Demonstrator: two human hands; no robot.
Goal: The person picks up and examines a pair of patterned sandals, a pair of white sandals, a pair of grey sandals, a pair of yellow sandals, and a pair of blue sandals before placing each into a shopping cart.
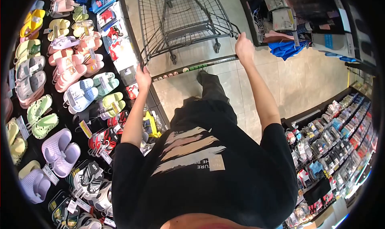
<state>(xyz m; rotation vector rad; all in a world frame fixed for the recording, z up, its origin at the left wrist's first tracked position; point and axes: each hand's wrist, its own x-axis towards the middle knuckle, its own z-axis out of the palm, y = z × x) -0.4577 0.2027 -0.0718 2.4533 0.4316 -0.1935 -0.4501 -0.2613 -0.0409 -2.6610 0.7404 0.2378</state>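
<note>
A wire shopping cart stands in front of me, its basket showing bare mesh. Across its near side runs a dark handle bar with green and white print. My left hand is wrapped round the left end of the handle, beside the display of slippers. Round the right end my right hand is closed, with its knuckles up. Both arms reach forward from a black T-shirt.
Racks of colourful slippers line the left side. At the upper right is a shelf of goods with a blue cloth item. Small packaged goods hang at the lower right. Tiled floor shows between them.
</note>
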